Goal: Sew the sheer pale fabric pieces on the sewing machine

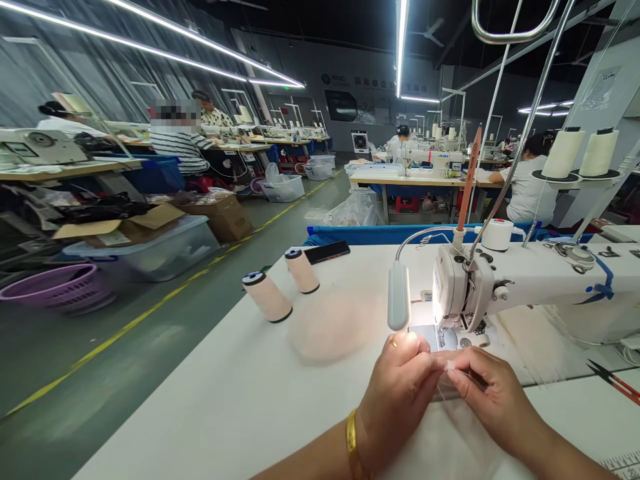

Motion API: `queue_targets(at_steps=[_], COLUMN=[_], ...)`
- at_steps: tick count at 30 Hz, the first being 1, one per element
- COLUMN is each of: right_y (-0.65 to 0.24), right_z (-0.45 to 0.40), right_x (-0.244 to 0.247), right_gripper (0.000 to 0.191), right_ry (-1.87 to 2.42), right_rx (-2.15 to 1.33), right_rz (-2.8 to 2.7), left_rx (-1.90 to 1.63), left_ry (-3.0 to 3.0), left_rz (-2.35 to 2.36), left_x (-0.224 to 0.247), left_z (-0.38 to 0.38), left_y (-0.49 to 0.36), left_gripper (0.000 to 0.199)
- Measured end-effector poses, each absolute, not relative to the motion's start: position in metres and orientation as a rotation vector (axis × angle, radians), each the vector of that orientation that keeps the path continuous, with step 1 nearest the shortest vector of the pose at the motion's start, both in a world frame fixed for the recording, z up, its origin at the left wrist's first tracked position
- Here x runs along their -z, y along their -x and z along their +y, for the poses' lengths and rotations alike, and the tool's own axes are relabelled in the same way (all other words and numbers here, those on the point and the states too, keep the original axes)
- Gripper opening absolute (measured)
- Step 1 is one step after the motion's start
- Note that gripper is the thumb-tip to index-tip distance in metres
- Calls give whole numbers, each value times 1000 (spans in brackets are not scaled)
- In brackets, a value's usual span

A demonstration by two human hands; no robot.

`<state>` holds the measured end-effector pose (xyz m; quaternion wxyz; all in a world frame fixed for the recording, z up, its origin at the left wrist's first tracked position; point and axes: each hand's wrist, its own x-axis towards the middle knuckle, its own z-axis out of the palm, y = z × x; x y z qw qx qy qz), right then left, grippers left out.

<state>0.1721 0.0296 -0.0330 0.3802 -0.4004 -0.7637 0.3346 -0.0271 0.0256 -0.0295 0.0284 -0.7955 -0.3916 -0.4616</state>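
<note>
My left hand [400,383] is closed in front of the white sewing machine [453,287], its fingers pinching a thin sheer pale fabric [463,427]. Close beside it, my right hand [493,387] pinches the same fabric between thumb and fingers, and the fingertips of both hands nearly meet. The fabric hangs down below the hands over the table edge area; its exact outline is hard to make out. Just behind the hands are the needle plate and presser foot, lit by a small lamp [399,297].
Two pale thread cones [267,298] and a dark phone [327,252] sit on the white table [210,413], near a blurred sheer pale piece [330,327]. Red-handled scissors [617,383] and a ruler [623,463] lie at right. Co-workers sit at other machines beyond.
</note>
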Motion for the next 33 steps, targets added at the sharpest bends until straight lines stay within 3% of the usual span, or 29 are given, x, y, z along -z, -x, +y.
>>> queue_targets(at_steps=[33], right_y=[-172], right_z=[27], right_x=[37], right_gripper=[16], right_ry=[1032], right_rx=[-587], right_rz=[-1939], left_rx=[1436], left_ry=[2693], left_rz=[-1350], left_x=[28], left_z=[22], left_y=[29], left_gripper=[17])
